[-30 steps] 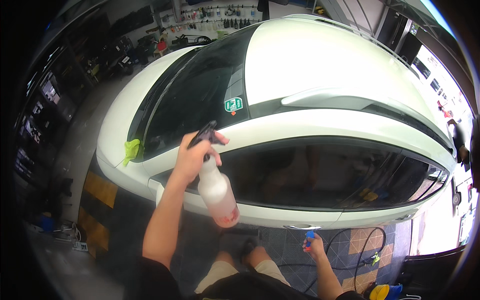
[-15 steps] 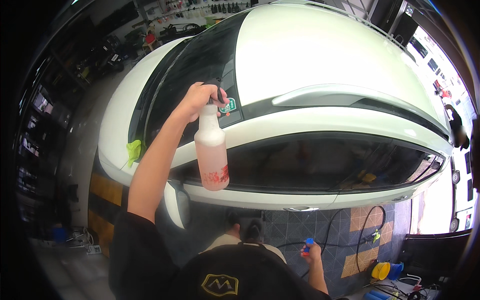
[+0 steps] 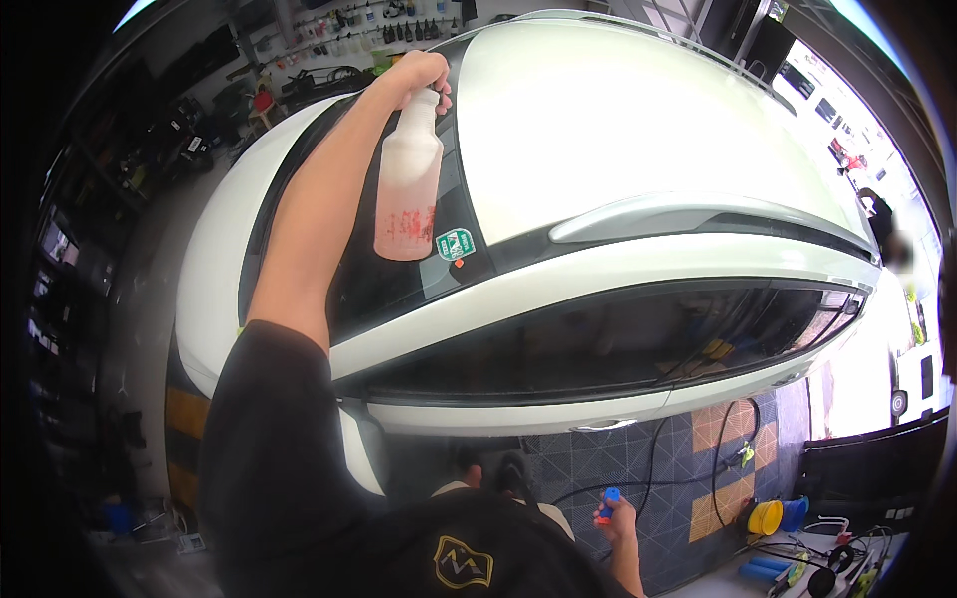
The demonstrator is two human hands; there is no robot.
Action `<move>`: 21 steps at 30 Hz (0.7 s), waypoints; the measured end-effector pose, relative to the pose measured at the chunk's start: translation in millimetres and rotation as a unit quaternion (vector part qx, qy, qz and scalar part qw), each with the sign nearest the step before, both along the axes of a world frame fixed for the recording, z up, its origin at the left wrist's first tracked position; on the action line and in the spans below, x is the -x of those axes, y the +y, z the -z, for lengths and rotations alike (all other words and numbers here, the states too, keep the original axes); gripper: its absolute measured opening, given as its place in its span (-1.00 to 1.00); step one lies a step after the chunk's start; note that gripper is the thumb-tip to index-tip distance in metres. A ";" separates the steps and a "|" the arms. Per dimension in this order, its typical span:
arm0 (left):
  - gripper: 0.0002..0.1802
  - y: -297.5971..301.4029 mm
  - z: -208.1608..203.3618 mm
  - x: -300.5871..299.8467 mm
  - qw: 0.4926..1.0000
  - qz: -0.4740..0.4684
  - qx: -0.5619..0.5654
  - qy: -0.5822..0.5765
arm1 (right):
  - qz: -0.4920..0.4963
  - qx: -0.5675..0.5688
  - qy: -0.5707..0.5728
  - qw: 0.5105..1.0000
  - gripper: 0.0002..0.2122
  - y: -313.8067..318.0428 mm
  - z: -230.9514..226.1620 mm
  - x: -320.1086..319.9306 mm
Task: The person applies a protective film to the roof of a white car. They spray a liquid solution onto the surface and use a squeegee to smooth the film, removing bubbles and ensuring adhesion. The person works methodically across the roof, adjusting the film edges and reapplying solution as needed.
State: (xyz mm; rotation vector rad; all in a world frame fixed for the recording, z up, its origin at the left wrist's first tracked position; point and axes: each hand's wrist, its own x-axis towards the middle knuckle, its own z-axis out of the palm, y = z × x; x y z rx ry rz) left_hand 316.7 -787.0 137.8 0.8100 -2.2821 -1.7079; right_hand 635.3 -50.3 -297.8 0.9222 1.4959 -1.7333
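High over the windshield [image 3: 374,269] of a white car [image 3: 578,130], my left hand [image 3: 427,78] is closed round the neck of a spray bottle [image 3: 404,199]. The bottle hangs upright, its clear body holding pinkish liquid and bearing red print; my hand hides most of its spray head. A green-and-white sticker [image 3: 456,245] shows on the glass beside it. Low on the right, beside my body, my right hand [image 3: 620,520] grips a small blue-and-red object [image 3: 611,498] whose kind I cannot make out.
A silver roof rail [image 3: 648,217] runs along the car's near side. A black hose [image 3: 650,468] loops over the floor tiles. Yellow [image 3: 766,518] and blue [image 3: 794,514] buckets stand at lower right. Bottles line wall shelves [image 3: 399,30] at the back. Another person [image 3: 882,219] is at the car's rear.
My left hand and the spray bottle have moved up and farther over the windshield, toward its far side. My right hand stays low, still gripping the blue-and-red object.
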 end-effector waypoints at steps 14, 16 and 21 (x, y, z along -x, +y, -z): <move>-0.79 20.2 -32.7 57.6 0.997 0.072 0.035 0.000 | 0.103 -0.044 -0.117 0.987 -0.80 61.5 59.4 -144.2; -0.77 30.5 -43.0 57.7 0.990 0.131 0.042 -0.005 | 0.112 -0.022 -0.117 0.987 -0.80 50.6 56.4 -132.3; -0.68 62.9 -49.3 70.4 0.997 0.050 0.034 0.044 | 0.092 -0.023 -0.095 0.991 -0.83 45.2 65.7 -72.6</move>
